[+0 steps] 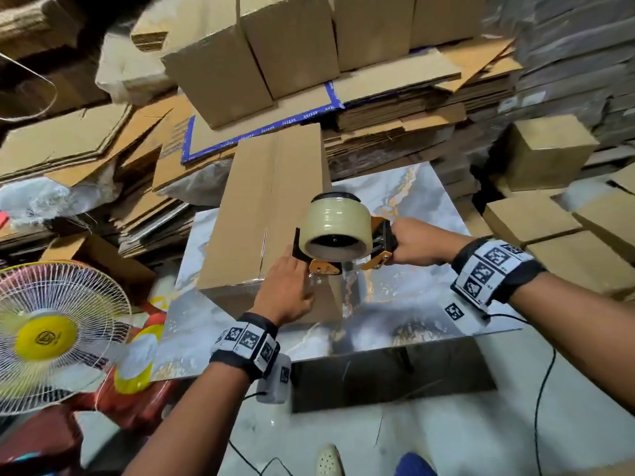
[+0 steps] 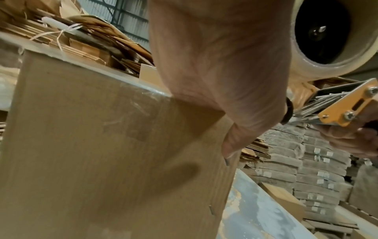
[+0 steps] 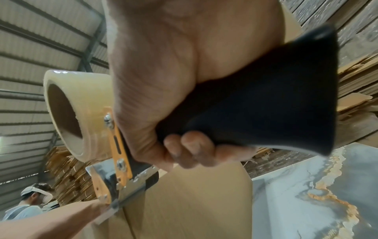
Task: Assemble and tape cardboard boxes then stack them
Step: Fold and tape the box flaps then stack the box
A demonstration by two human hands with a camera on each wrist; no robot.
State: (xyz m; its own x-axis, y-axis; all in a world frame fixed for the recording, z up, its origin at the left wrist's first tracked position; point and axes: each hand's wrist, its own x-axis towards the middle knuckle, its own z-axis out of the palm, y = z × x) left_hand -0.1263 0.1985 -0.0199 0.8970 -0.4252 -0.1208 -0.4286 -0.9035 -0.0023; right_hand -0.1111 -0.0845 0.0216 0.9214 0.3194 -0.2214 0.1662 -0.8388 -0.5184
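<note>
Box (image 1: 264,207) sits closed on the marble-pattern surface (image 1: 412,201), long side running away from me, centre seam up. Clear tape shows along the seam and folds over the near top edge onto the near end face.

My left hand (image 1: 287,293) lies on the box's near right corner, fingers straight, flat over the tape end at the top edge. Thumb runs down the near face, per left wrist view. Left grip: released, pressing only.

My right hand (image 1: 417,243) is clenched round the black handle of the tape dispenser (image 1: 338,240). Right wrist view shows fingers curled fully round the handle. Dispenser has an orange frame and carries a fat roll of clear tape (image 1: 338,225). It hangs just right of the box's near corner, blade end down, at my left fingertips. Cannot tell if the blade touches the cardboard.

Out from the box: flattened cardboard stacks (image 1: 395,115) behind it, assembled boxes (image 1: 292,46) standing on those. More made-up boxes (image 1: 546,152) to the right of it. Fan (image 1: 55,334) to the left, off the surface. Another person (image 3: 30,203) in the far background of the right wrist view.
</note>
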